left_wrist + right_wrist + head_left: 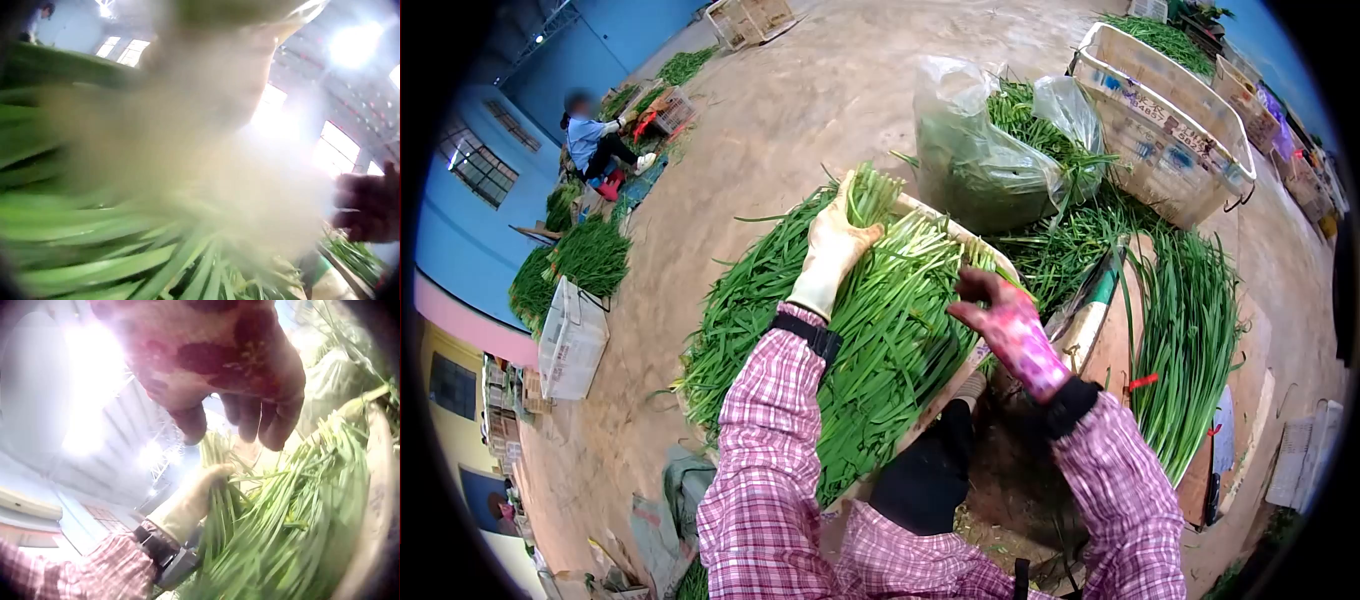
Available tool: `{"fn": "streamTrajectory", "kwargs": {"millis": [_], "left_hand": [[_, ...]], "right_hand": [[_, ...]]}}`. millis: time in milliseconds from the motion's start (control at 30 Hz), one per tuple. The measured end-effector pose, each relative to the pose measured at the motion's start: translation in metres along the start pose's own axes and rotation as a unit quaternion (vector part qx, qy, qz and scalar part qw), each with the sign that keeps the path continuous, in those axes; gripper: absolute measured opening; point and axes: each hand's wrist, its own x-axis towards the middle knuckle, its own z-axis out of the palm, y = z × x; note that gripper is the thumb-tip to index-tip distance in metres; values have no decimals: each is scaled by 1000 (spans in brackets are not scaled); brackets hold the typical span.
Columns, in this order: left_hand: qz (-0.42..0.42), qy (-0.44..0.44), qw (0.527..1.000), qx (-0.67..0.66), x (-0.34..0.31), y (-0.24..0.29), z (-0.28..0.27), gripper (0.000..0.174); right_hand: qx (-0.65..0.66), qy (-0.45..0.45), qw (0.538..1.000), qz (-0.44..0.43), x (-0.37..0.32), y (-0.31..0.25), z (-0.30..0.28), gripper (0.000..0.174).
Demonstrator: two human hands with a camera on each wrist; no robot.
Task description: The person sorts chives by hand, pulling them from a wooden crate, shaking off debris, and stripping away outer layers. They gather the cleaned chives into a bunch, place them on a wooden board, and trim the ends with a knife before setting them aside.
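My left hand [828, 255], in a cream glove, grips a bundle of green chives [874, 196] near its pale cut ends. The bundle is over a heap of chives [850, 380] in a beige crate [930, 410]. In the left wrist view the glove is a close blur above long green leaves [75, 256]. My right hand [1005, 318], in a pink patterned covering with dark fingers, hovers by the crate's right side. From the right wrist view its fingers [250, 419] hang loosely bent, holding nothing, near the bundle's pale ends.
A clear plastic bag [960, 160] of greens stands beyond the crate, beside a large white crate [1150, 135]. More chives [1195, 340] lie on a board at right, near a knife [1222, 440]. Another person [587, 140] sits among greens at far left. A white bin [574, 340] stands left.
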Motion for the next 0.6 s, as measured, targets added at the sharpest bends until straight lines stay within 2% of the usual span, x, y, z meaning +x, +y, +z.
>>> {"fn": "streamTrajectory", "kwargs": {"millis": [33,133,167,200,267,300,333,367,400,433,467,500,533,567,600], "left_hand": [[-3,-4,1000,-6,-9,8,-1,95],[2,-39,999,5,-54,44,5,96],[14,-60,998,24,-68,56,10,98],[26,-80,996,43,-83,67,16,99],[45,-137,980,134,-99,64,16,101],[49,-193,978,67,-107,71,6,102],[82,-171,982,-3,-106,61,-2,107],[71,-154,981,-92,-99,49,-13,107],[115,-153,975,-110,-84,29,-13,102],[159,-153,967,-126,-74,13,-10,97],[111,-203,958,-169,-82,18,-20,82],[161,-251,944,-143,-80,2,-17,74],[164,-304,933,-97,-78,-14,-18,72],[165,-358,917,-51,-80,-22,-21,70],[94,-379,911,-134,-84,-35,-18,64]], "right_hand": [[2,7,1000,-2,13,-6,9,78],[91,12,996,-3,49,-9,31,96],[149,45,988,-5,56,-7,43,74],[123,43,990,-49,58,0,47,57],[355,121,927,20,56,3,64,16],[362,143,921,29,56,18,65,20],[297,172,939,-22,53,27,67,22],[229,201,950,-73,49,38,68,24],[29,186,972,-137,41,46,67,24],[-164,199,944,-207,34,55,66,26],[-53,207,953,-216,28,50,69,25],[232,130,954,-142,21,28,74,26],[507,108,854,-50,13,6,78,28],[524,91,844,-71,10,6,80,34],[518,79,848,-80,3,-1,77,37]]}}
